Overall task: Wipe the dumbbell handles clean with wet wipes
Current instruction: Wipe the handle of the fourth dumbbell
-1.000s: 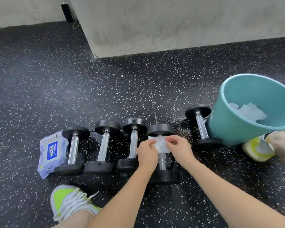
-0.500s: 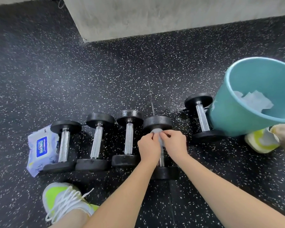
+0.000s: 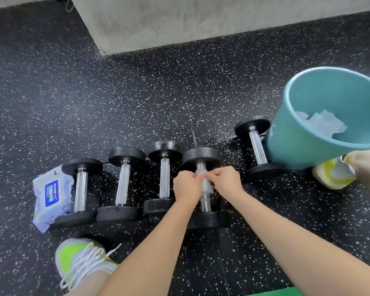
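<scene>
Left hand (image 3: 185,185) and right hand (image 3: 226,181) both pinch a wipe (image 3: 206,184) wrapped round the dumbbell (image 3: 203,184) handle; bucket (image 3: 297,150) at 2 o'clock.

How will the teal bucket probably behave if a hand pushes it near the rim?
The teal bucket looks like thin plastic and holds only a few used wipes, so it is probably light and would slide easily. It already leans, next to a dumbbell, so a push near the rim may tip it.
</scene>
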A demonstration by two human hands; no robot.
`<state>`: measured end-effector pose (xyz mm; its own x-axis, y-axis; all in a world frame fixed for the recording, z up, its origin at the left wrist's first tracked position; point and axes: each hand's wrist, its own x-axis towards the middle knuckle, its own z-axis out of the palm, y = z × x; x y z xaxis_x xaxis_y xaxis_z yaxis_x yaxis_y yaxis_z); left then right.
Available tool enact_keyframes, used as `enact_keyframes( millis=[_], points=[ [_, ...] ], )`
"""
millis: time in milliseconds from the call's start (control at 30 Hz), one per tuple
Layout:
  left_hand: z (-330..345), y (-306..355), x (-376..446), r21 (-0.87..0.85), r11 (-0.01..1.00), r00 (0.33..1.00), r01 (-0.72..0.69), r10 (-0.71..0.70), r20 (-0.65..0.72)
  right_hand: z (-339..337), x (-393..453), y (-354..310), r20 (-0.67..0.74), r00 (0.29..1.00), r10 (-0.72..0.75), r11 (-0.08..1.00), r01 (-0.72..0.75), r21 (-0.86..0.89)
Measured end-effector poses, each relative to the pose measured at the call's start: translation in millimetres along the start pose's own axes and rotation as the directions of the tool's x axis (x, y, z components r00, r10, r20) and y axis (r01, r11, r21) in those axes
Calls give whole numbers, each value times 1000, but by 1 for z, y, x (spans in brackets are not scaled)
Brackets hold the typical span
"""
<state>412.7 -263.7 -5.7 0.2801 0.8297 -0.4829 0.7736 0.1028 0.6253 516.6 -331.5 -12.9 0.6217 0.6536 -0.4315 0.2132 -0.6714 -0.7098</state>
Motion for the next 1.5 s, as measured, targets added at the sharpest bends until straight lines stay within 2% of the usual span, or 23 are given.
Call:
enact_keyframes(
  millis=[133, 333, 433, 500, 633, 700, 900, 1367, 1500],
  points=[
    [-6, 0, -5, 110, 994, 998, -13, 6, 65, -8, -6, 2, 81, 996, 43, 999, -41, -35],
    [-12, 8, -22, 296, 955, 977, -6, -58, 207, -18, -19, -3, 247, 953, 177, 982, -186, 14],
    [-13, 9, -34, 377, 924, 966, -60, -41, 254, -18, -25, -4, 285, 940, 185, 983, -177, -54],
    [-11, 8, -39, 386, 919, 969, -75, -24, 246, -15, -28, -5, 274, 944, 185, 981, -163, -101],
    [-5, 2, -47, 339, 939, 992, -62, 21, 121, -10, -33, -6, 217, 960, 178, 969, -132, -210],
    [-1, 1, -51, 301, 953, 998, -42, 25, 61, -6, -37, -7, 147, 978, 150, 970, -118, -211],
    [7, 6, -47, 221, 975, 999, -4, 12, -36, 2, -33, -10, 38, 989, 145, 985, -141, -103],
    [6, 32, -11, 250, 968, 999, 36, -26, -43, 8, 7, -12, -35, 986, 161, 973, -152, 171],
    [3, 36, -4, 247, 968, 999, 37, -29, -35, 7, 13, -13, -47, 985, 163, 973, -153, 173]
  ],
)
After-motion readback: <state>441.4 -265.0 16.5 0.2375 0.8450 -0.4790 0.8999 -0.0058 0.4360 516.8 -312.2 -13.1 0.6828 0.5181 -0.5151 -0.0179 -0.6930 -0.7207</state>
